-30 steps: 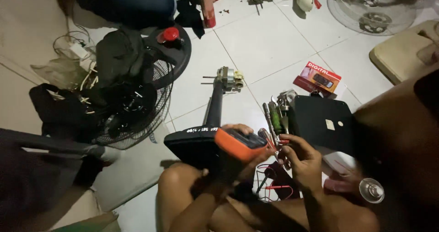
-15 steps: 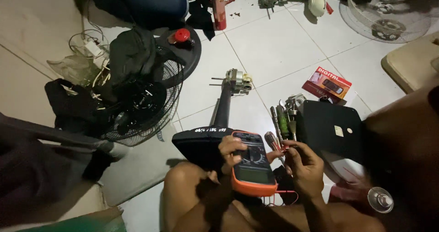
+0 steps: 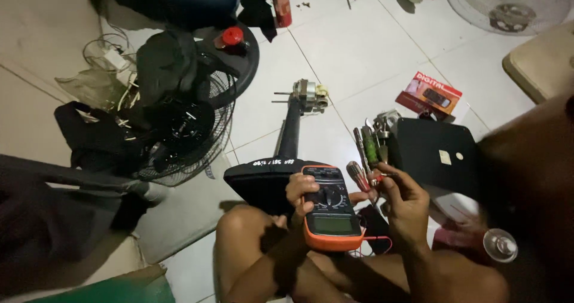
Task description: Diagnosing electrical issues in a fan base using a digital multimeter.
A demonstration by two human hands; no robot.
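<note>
Seated on a white tiled floor (image 3: pixel 371 58), a person steadies an orange-cased digital multimeter (image 3: pixel 329 210) above a bare knee, the left hand (image 3: pixel 301 196) wrapped around its left edge with the thumb lying across the rotary dial. The meter's long axis runs toward the person, dial at the far end and grey display at the near end, tilted slightly so the screen faces the head camera. Just to its right, the right hand (image 3: pixel 405 204) has its fingers (image 3: pixel 390 180) pinched closed on a thin red-handled test probe (image 3: pixel 382 175), whose tip points left and away, toward the meter's upper right corner; a red lead (image 3: pixel 378 241) trails out below the casing. The left hand is the one on the meter; the right sits just beside it, apart from the casing, with only the probe bridging the gap. Directly beyond the meter lies a dismantled pedestal fan: its dark base (image 3: pixel 263 180) touches the meter's far end in the view, and the black column (image 3: pixel 290 135) runs away up the floor to a bare motor (image 3: pixel 308 92). A cluster of screwdrivers (image 3: pixel 368 153) lies on the tiles near the right hand, beside a black case (image 3: pixel 436 153) and a red carton (image 3: pixel 430 94). A fan guard (image 3: pixel 197 135) and tangled wiring (image 3: pixel 107 58) sit well off to the left.
</note>
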